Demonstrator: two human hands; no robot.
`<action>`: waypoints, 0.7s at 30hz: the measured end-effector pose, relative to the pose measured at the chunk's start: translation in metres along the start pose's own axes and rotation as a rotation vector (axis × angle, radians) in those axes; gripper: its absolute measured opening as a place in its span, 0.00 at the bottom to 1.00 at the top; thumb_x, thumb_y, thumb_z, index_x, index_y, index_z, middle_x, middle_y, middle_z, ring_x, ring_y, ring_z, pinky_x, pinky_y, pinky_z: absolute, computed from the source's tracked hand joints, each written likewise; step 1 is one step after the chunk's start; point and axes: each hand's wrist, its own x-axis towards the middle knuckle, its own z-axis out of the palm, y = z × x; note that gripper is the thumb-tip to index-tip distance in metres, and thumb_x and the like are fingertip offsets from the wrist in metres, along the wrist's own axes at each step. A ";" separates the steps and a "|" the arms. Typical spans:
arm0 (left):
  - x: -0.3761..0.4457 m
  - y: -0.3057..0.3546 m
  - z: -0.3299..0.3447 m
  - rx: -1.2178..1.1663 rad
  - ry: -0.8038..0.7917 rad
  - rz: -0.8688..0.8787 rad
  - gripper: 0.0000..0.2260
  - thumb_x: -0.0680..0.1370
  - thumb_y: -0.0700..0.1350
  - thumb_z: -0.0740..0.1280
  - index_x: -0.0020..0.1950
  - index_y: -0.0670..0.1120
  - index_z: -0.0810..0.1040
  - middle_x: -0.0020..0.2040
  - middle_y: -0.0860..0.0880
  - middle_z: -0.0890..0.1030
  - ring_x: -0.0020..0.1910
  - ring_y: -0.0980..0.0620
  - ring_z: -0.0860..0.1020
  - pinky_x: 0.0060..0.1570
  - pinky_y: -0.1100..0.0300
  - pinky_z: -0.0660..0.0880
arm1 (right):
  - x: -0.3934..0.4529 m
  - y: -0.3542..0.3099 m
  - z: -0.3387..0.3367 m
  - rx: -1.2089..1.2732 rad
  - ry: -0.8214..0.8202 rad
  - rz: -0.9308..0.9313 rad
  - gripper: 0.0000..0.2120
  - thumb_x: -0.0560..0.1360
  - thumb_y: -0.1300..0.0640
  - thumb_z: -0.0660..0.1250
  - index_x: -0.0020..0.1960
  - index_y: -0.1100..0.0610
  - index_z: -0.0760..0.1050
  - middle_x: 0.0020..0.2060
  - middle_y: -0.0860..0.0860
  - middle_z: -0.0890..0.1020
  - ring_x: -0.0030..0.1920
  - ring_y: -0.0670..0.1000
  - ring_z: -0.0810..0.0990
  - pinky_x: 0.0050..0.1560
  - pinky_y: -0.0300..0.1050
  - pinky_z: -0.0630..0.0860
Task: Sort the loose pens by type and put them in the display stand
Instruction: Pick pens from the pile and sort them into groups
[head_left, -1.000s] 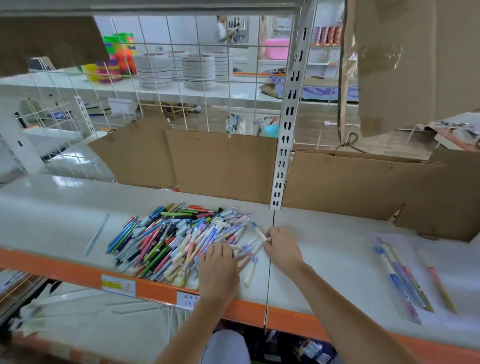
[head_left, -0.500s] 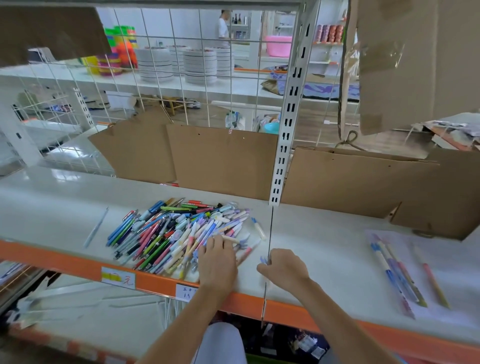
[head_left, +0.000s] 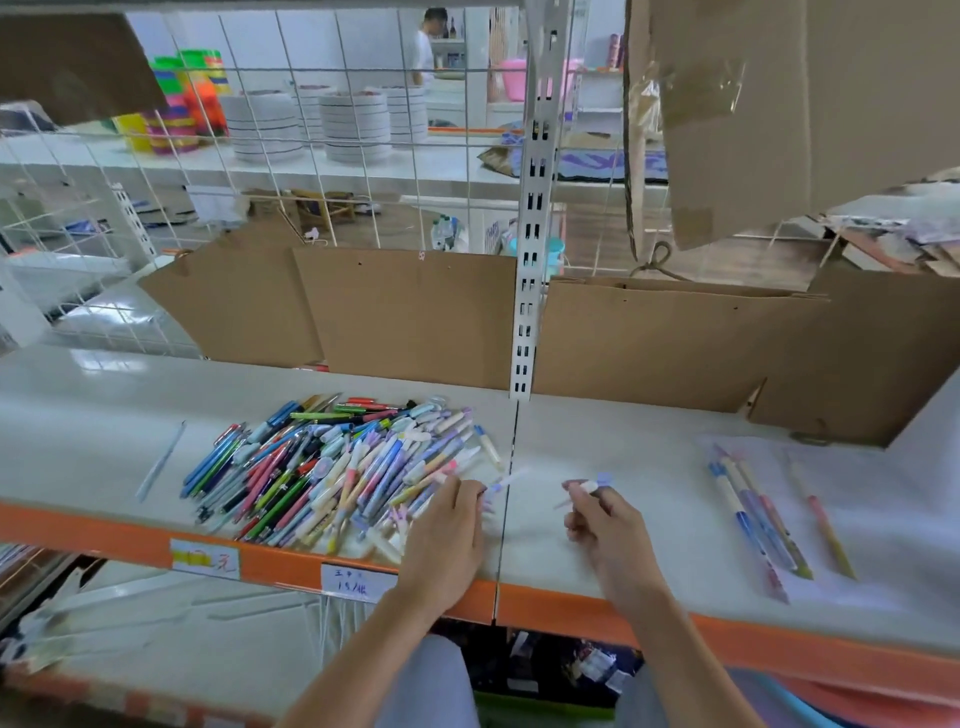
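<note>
Since a moment ago the right hand (head_left: 605, 519) has lifted a pen (head_left: 584, 488) off the shelf, pinched; the left hand (head_left: 447, 530) pinches another pen (head_left: 506, 480).

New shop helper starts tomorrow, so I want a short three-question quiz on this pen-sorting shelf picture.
1. True or false: the right hand grips a pale pen with a lilac cap.
2. Where do the few sorted pens on the clear plastic sheet lie? A) left of the big multicoloured pen pile B) right of the slotted white metal upright C) on the floor
3. Fill in: the left hand rests at the pile's ____ edge.

Key: 1 true; 2 B; 3 right
</note>
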 end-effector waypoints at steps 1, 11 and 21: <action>0.000 0.001 0.002 0.030 -0.009 0.031 0.10 0.82 0.47 0.55 0.53 0.45 0.74 0.47 0.49 0.72 0.39 0.52 0.72 0.35 0.61 0.65 | -0.001 0.000 -0.001 0.013 0.005 -0.010 0.05 0.78 0.62 0.64 0.45 0.62 0.77 0.32 0.53 0.74 0.32 0.49 0.73 0.35 0.43 0.68; -0.006 -0.006 0.003 -0.013 0.049 0.205 0.12 0.80 0.53 0.56 0.47 0.50 0.76 0.40 0.54 0.76 0.30 0.53 0.75 0.23 0.60 0.68 | -0.004 -0.001 -0.005 0.137 -0.076 -0.013 0.07 0.79 0.63 0.60 0.49 0.63 0.76 0.32 0.53 0.78 0.30 0.47 0.73 0.34 0.40 0.67; -0.005 -0.005 -0.001 -0.002 0.030 0.218 0.13 0.80 0.53 0.55 0.47 0.49 0.76 0.40 0.54 0.79 0.28 0.53 0.76 0.23 0.61 0.69 | -0.006 -0.004 -0.001 -0.156 -0.218 -0.022 0.07 0.78 0.62 0.62 0.50 0.62 0.78 0.36 0.53 0.81 0.33 0.47 0.74 0.35 0.39 0.68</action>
